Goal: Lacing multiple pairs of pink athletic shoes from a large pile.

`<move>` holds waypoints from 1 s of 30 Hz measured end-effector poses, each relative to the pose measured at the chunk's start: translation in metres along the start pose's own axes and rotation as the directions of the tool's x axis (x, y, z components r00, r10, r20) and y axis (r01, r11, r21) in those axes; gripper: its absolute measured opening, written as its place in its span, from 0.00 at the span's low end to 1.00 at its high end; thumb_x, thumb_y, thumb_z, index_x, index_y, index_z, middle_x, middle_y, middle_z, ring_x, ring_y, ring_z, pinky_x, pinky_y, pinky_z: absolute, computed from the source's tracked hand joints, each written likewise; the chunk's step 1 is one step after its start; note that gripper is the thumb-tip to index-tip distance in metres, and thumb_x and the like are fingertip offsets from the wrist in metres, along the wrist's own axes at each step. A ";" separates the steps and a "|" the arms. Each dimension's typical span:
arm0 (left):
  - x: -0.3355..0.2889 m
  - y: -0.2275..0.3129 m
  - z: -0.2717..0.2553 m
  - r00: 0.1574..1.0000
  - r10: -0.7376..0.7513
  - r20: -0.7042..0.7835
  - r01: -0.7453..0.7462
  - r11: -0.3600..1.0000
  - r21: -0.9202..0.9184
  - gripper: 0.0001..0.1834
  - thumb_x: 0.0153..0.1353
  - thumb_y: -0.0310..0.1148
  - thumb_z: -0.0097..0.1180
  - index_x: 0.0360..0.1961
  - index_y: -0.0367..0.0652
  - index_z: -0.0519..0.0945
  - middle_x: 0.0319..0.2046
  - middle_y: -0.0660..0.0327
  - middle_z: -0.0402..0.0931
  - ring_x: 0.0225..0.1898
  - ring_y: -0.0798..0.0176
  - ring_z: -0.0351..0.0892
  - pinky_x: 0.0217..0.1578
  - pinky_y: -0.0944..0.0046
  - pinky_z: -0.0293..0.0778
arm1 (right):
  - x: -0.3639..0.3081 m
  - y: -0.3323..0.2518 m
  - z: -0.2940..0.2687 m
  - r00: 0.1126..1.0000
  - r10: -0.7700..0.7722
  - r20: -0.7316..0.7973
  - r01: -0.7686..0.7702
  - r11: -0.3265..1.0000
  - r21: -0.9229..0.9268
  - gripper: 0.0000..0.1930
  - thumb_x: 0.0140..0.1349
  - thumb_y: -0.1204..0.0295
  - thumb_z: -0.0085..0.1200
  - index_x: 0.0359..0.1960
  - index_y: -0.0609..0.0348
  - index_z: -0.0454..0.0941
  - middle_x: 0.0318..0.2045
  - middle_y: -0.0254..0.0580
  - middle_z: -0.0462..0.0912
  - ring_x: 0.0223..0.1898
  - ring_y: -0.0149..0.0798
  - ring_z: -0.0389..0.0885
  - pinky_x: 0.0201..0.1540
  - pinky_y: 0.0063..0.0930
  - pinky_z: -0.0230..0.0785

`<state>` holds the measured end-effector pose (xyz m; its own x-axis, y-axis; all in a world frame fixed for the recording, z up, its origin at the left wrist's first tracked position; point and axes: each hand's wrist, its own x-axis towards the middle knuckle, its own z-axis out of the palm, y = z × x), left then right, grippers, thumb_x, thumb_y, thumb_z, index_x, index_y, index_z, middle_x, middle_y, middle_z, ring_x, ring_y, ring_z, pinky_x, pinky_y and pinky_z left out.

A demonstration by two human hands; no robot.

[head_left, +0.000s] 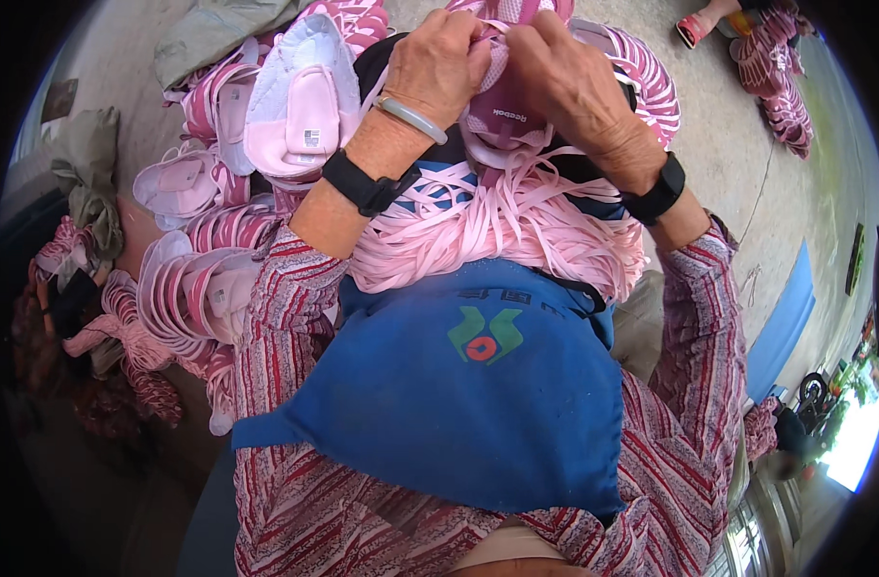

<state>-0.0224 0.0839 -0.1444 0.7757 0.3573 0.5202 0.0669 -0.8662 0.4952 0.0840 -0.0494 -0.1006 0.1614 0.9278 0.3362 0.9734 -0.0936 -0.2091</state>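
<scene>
A pink and white shoe upper (497, 123) lies in front of me at the top of the head view, partly covered by my hands. My left hand (437, 69), with a pale bangle at its wrist, is closed in a pinch on a light pink shoelace at the upper's lacing edge. Close beside it, my right hand (572, 91) bends over the upper with its fingers closed, pinching at the same lacing; its fingertips are partly hidden. Below both hands a thick heap of loose pink shoelaces (497, 231) rests on my lap, over my blue apron (458, 413).
Stacks of pink and white shoe uppers (204, 293) crowd my left side, with another stack (641, 82) just right of my hands. A grey-green cloth (213, 43) lies at far left. Another person's foot in a red shoe (692, 29) shows at far right, near more uppers (776, 77).
</scene>
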 end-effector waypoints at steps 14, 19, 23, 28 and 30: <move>0.013 -0.004 -0.010 0.967 -0.168 0.193 0.200 0.966 -0.161 0.09 0.55 0.32 0.60 0.35 0.40 0.82 0.27 0.55 0.82 0.29 0.60 0.83 0.31 0.66 0.77 | -0.011 -0.018 0.029 0.899 0.368 -0.236 -0.278 0.898 0.341 0.05 0.59 0.72 0.52 0.35 0.59 0.72 0.31 0.49 0.76 0.33 0.52 0.77 0.35 0.39 0.70; 0.018 -0.008 -0.011 0.945 -0.183 0.270 0.237 0.954 -0.186 0.08 0.55 0.31 0.60 0.35 0.39 0.81 0.27 0.57 0.82 0.28 0.63 0.82 0.31 0.68 0.76 | -0.008 -0.021 0.037 0.905 0.354 -0.235 -0.307 0.928 0.212 0.08 0.60 0.67 0.52 0.35 0.57 0.73 0.31 0.47 0.75 0.28 0.52 0.79 0.28 0.42 0.72; 0.020 -0.009 -0.009 0.935 -0.175 0.309 0.245 0.948 -0.205 0.08 0.55 0.31 0.60 0.34 0.40 0.81 0.27 0.57 0.82 0.29 0.63 0.82 0.32 0.67 0.76 | -0.002 -0.025 0.036 0.904 0.394 -0.168 -0.388 0.919 0.068 0.06 0.58 0.69 0.51 0.32 0.58 0.71 0.31 0.48 0.75 0.26 0.53 0.79 0.27 0.43 0.72; 0.012 -0.005 -0.007 0.952 -0.154 0.265 0.221 0.943 -0.247 0.08 0.54 0.31 0.60 0.33 0.38 0.80 0.25 0.57 0.81 0.27 0.62 0.81 0.31 0.66 0.76 | -0.001 -0.015 0.018 0.956 0.293 -0.031 -0.294 0.956 -0.009 0.06 0.56 0.71 0.51 0.31 0.60 0.71 0.30 0.48 0.76 0.25 0.51 0.78 0.28 0.41 0.72; 0.007 -0.005 -0.011 0.997 0.038 -0.065 -0.051 0.976 -0.211 0.12 0.50 0.34 0.61 0.31 0.36 0.80 0.25 0.51 0.79 0.28 0.47 0.79 0.35 0.59 0.76 | -0.002 -0.015 -0.002 0.973 0.230 -0.015 -0.230 0.972 0.044 0.06 0.56 0.72 0.52 0.31 0.61 0.72 0.29 0.49 0.77 0.24 0.50 0.78 0.28 0.38 0.72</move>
<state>-0.0245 0.0946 -0.1356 0.7352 0.3463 0.5827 -0.1064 -0.7901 0.6037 0.0690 -0.0504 -0.0966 0.3838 0.8758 0.2928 0.9023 -0.2882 -0.3207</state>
